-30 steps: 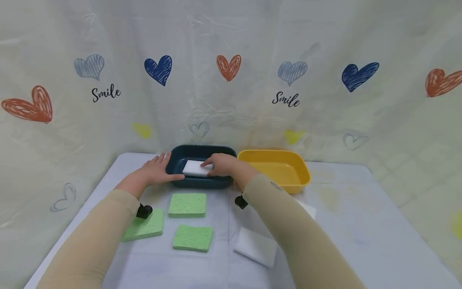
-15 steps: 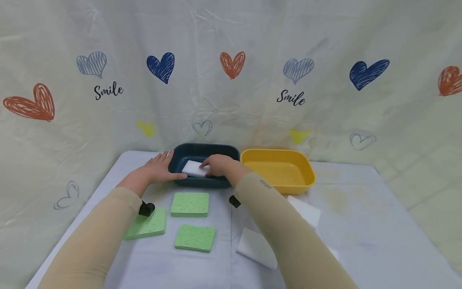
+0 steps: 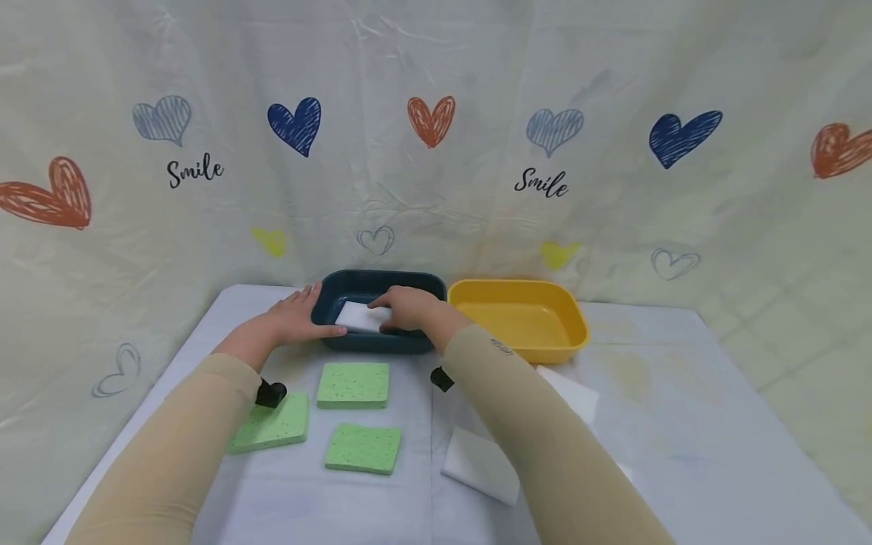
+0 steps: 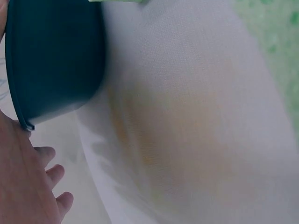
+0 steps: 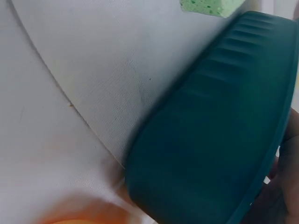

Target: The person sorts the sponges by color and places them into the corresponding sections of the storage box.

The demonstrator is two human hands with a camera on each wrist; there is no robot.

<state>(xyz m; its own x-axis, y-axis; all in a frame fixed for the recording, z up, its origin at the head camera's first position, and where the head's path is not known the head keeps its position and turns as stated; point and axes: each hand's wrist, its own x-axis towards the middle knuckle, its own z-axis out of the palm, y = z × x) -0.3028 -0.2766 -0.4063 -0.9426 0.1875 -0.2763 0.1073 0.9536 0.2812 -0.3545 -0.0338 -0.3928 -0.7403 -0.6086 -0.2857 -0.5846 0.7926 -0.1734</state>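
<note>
A white, sponge-like block (image 3: 357,316) lies inside the dark teal bin (image 3: 378,344), toward its left end. The thumb and index finger of my right hand (image 3: 407,307) pinch the block's right end. At the bin's left side rests my left hand (image 3: 293,318), its fingers spread and straight, the thumb along the front rim. The left wrist view shows part of the left hand (image 4: 21,172) beside the bin (image 4: 56,56). In the right wrist view the bin's outer wall (image 5: 205,135) hides the block and most of the right hand (image 5: 285,177).
A yellow bin (image 3: 565,341) stands right of the teal one. Green sponges (image 3: 353,385) lie in front, on the left half of the white-covered table (image 3: 681,424). White blocks (image 3: 482,463) lie on the right, partly hidden by the right forearm. A heart-patterned curtain (image 3: 436,45) hangs behind.
My right hand and the white block have shifted slightly left inside the teal bin. The left hand stays at the bin's left side. The head view sways a little.
</note>
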